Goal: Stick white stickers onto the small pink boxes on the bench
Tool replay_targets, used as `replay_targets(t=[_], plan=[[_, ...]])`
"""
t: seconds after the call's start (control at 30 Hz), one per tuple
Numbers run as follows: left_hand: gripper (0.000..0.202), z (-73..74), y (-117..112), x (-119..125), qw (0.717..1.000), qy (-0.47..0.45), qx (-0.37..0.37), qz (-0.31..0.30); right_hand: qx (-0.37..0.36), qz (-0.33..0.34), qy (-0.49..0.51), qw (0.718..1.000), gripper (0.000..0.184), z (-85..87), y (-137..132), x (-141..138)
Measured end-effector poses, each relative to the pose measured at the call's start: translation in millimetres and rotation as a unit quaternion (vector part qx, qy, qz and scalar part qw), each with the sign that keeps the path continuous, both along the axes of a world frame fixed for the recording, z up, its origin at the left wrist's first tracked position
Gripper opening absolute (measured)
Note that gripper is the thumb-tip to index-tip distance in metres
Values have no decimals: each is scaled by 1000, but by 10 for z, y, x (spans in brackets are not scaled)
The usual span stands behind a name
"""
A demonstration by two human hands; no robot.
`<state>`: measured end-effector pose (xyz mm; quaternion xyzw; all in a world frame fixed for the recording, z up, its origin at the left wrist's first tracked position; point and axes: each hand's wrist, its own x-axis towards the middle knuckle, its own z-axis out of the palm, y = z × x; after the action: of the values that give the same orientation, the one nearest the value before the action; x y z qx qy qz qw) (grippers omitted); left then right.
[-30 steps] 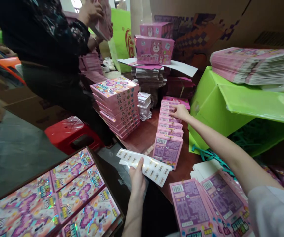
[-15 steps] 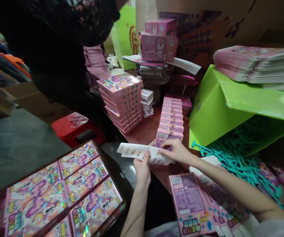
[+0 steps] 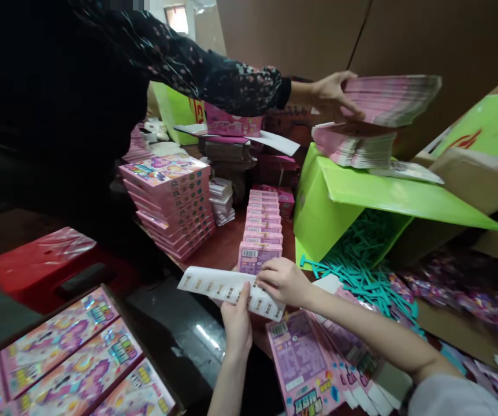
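Note:
My left hand (image 3: 237, 320) grips a long white sheet of small stickers (image 3: 214, 285) from below, thumb on top. My right hand (image 3: 282, 281) rests on the sheet's right end, fingers curled and pinching at a sticker. Just behind the sheet a row of pink boxes (image 3: 261, 225) lies overlapped on the brown table, barcode sides up. More pink flat packs (image 3: 309, 364) fan out under my right forearm.
A person in a dark flowered sleeve (image 3: 214, 69) reaches across and lifts a stack of pink flat cartons (image 3: 390, 98) above a green box (image 3: 348, 196). A pile of pink boxes (image 3: 168, 196) stands left of the row, a red stool (image 3: 41, 260) further left, a tray of boxes (image 3: 71, 358) at bottom left.
My right hand came back from the far end of the box row to the sticker sheet. The other person turned and reached over to the stack on the green box.

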<state>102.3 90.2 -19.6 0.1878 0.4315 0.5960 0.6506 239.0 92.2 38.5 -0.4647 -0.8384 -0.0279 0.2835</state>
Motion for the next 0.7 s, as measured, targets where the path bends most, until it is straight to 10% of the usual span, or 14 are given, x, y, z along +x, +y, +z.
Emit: replay_targets(t=[0.27,0.5,0.7], plan=[[31,-1,-30,109,1000,15,0,12,83,3,-80,993,13,-28,-78,62],[33,-112,111,108,998,8,-1,64,39,42,164,985,9,131,-102,-36],[28,-165,198,-24,998,-1,-8,68,55,-64,321,943,8,428,410,423]])
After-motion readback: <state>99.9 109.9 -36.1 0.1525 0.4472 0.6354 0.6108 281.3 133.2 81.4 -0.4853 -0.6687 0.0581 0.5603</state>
